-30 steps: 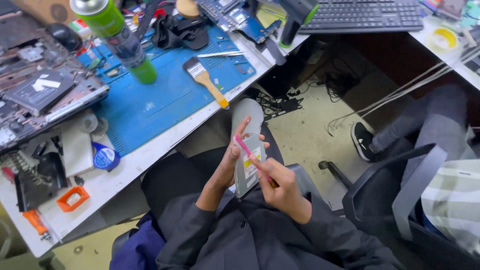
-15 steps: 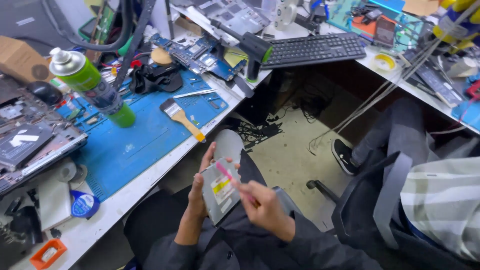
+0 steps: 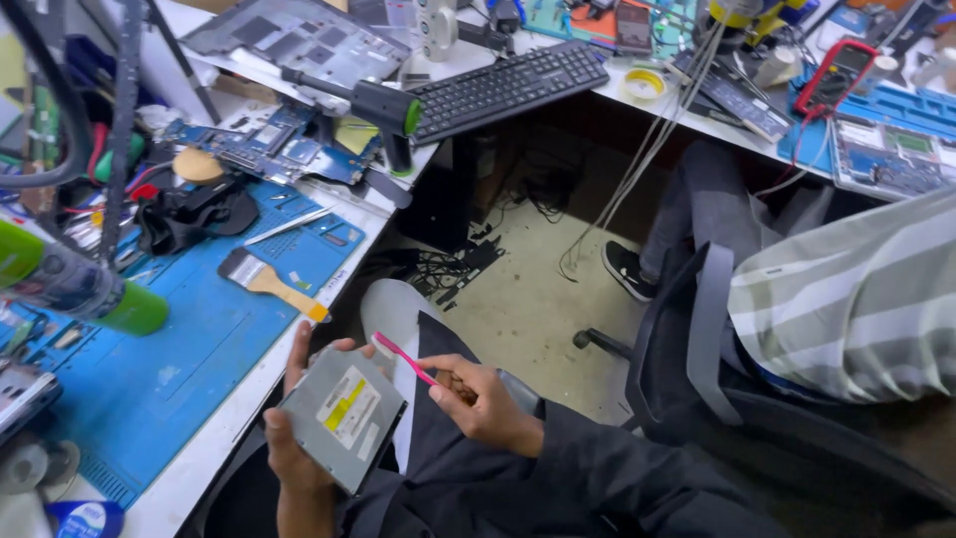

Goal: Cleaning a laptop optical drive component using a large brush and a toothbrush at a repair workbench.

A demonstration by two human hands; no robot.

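Optical drive (image 3: 344, 416) held flat over lap in left hand (image 3: 289, 438), beside blue mat (image 3: 189, 349). Pink toothbrush (image 3: 403, 357) pinched in right hand (image 3: 483, 399); brush lightly, keeping drive level.

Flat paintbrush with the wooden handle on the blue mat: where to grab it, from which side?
Grip the flat paintbrush with the wooden handle mid-handle, from above. It lies flat on the blue mat with dark bristles toward the clutter and the handle end pointing at the bench edge, so fingers can probably straddle the narrow handle from that open side.
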